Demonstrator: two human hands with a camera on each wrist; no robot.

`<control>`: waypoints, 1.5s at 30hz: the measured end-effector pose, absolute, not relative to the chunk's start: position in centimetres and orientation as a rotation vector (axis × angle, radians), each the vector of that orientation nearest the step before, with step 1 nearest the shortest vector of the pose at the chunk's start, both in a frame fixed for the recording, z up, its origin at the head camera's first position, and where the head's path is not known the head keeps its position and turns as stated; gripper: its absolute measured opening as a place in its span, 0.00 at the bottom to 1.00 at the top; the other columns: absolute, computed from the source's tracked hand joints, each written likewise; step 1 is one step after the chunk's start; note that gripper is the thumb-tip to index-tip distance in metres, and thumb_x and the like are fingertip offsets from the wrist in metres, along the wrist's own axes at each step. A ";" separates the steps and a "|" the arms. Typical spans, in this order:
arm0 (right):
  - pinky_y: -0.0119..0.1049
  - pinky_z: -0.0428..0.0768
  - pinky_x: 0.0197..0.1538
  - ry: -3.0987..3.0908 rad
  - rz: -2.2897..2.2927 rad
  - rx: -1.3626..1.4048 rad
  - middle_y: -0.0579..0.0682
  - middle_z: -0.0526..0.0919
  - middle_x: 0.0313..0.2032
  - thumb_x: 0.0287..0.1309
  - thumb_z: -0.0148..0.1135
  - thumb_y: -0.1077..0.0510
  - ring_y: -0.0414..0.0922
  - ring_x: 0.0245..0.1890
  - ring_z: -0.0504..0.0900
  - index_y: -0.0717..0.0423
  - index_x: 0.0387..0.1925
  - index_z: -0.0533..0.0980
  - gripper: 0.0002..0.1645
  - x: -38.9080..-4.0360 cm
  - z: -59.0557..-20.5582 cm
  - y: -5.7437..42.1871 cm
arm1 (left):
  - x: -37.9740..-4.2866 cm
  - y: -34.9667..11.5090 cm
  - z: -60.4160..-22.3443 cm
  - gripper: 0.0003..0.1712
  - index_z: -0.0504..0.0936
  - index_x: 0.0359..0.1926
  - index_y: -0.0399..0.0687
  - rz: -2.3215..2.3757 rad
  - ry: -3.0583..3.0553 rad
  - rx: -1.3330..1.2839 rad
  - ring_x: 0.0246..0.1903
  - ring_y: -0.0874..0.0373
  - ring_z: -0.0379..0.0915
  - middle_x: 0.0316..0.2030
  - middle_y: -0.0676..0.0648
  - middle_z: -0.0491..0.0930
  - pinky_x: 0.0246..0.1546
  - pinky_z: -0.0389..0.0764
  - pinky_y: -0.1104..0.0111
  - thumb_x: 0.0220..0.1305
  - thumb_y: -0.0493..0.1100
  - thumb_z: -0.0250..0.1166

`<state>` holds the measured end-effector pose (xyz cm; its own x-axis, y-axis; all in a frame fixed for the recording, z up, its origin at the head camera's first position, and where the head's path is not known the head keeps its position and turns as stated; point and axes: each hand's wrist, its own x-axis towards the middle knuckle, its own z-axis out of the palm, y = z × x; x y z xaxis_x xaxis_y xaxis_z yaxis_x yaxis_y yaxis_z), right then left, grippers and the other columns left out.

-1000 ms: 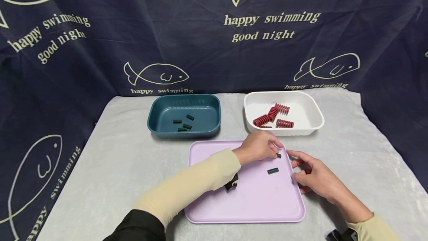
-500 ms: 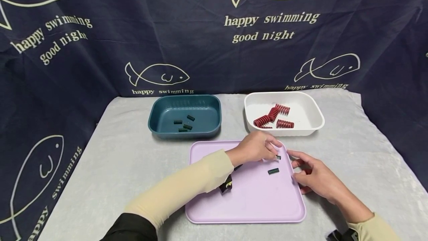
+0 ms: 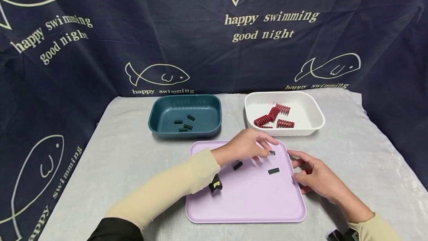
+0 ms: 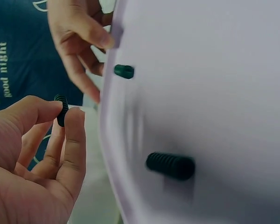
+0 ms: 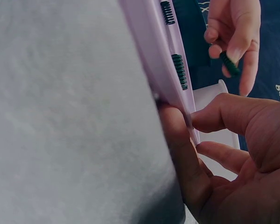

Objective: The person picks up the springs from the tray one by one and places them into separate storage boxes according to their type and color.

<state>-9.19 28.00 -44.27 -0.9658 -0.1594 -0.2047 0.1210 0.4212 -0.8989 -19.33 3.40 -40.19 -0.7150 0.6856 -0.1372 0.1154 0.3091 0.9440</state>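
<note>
My left hand (image 3: 248, 145) pinches a small dark green spring (image 4: 62, 110) between thumb and index finger, above the far right part of a lilac tray (image 3: 247, 205). Two more dark green springs lie on the tray: one spring (image 3: 274, 171) near its right side, another spring (image 3: 238, 166) beside the left wrist. On the tray's right edge, my right hand (image 3: 315, 176) grips the rim, its thumb (image 5: 214, 114) on the rim and a finger under it.
Behind the tray stand a teal bin (image 3: 160, 131) holding several dark green springs (image 3: 188, 126) and, to its right, a white bin (image 3: 315, 124) with several larger red springs (image 3: 285, 124). A grey cloth (image 3: 127, 159) covers the table. A navy curtain (image 3: 207, 47) hangs behind.
The left hand has moved left with the spring in its fingers, and the forearm has drawn back left, uncovering a dark green spring on the tray. The right hand stays at the tray's edge.
</note>
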 end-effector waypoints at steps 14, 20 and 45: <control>0.45 0.85 0.22 2.433 -1.549 -0.011 0.64 0.75 0.49 0.54 0.64 0.75 0.46 0.29 0.78 0.62 0.74 0.64 0.44 -9.2 -44.2 28.0 | -21.7 -1.2 -37.4 0.19 0.93 0.46 0.52 1.436 2.091 0.621 0.31 0.53 0.81 0.41 0.50 0.87 0.34 0.89 0.64 0.61 0.28 0.65; 0.45 0.85 0.22 2.435 -1.549 -0.007 0.64 0.75 0.49 0.54 0.64 0.74 0.46 0.29 0.78 0.62 0.74 0.65 0.44 -9.2 -44.2 28.0 | -22.8 -3.1 -36.5 0.17 0.92 0.47 0.49 1.439 2.119 0.579 0.31 0.51 0.82 0.39 0.48 0.85 0.35 0.89 0.63 0.62 0.30 0.65; 0.45 0.85 0.22 2.413 -1.567 0.005 0.65 0.76 0.49 0.54 0.63 0.75 0.46 0.29 0.78 0.62 0.74 0.64 0.45 -9.1 -44.3 27.9 | -28.0 -13.2 -35.1 0.17 0.88 0.56 0.45 1.298 2.285 0.445 0.42 0.47 0.82 0.46 0.42 0.84 0.41 0.89 0.58 0.68 0.34 0.63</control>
